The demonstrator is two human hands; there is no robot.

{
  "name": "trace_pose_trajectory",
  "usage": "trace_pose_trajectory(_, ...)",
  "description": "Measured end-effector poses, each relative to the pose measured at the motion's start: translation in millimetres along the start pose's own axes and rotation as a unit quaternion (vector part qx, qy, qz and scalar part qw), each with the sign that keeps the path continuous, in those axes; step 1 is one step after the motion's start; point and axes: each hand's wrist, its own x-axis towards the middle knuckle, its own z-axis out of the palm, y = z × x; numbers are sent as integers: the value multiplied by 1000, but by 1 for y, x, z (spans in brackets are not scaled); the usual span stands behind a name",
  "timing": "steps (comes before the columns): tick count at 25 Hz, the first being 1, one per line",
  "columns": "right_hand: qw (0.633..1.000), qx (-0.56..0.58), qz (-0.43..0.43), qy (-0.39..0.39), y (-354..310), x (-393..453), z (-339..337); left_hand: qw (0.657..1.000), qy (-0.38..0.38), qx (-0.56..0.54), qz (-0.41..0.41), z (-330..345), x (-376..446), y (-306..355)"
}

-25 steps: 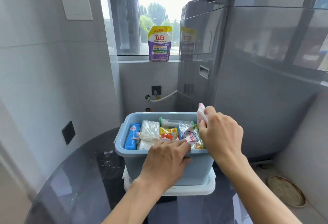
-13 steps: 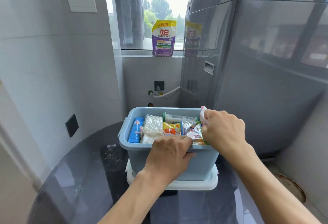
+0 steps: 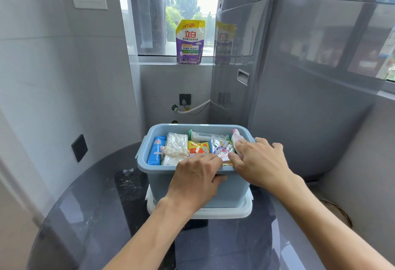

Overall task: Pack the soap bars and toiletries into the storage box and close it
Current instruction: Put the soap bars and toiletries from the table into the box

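Head view: left hand (image 3: 197, 181) grips box (image 3: 154, 169) rim; right hand (image 3: 259, 160) flat (pouch (image 3: 189, 42) reads "150").

Daylight enters through the window (image 3: 171, 17) at the back, where the sky is overexposed to near white; the room is evenly and fairly brightly lit, with soft, weak shadows only under the storage box (image 3: 192, 186) and the forearms. The glossy dark table (image 3: 89, 216) carries pale window glare and hazy reflections, and the grey washing machine (image 3: 299, 98) mirrors the pouch (image 3: 189, 43) and other blurred colours on its side panels. Wide-angle distortion bends wall lines and the table rim toward the frame edges; the centre is sharp, the corners slightly soft
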Motion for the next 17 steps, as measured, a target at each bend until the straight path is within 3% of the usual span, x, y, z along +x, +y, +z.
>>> trace_pose_trajectory(2, 998, 57, 15, -24, -2, 1, 1, 1000, 3, 4, 6, 1, -1, -1)
trace_pose_trajectory(3, 997, 79, 16, -1, -4, 0, 3, 1000, 5, 8, 3, 1, -2, -2)
trace_pose_trajectory(7, 950, 74, -25, 303, -8, -36, 27, 1000, 13, 2, 9, 2, -3, -2)
trace_pose_trajectory(17, 953, 60, -27, 296, -5, -34, 32, 1000, -12, 2, 6, 0, -3, -2)
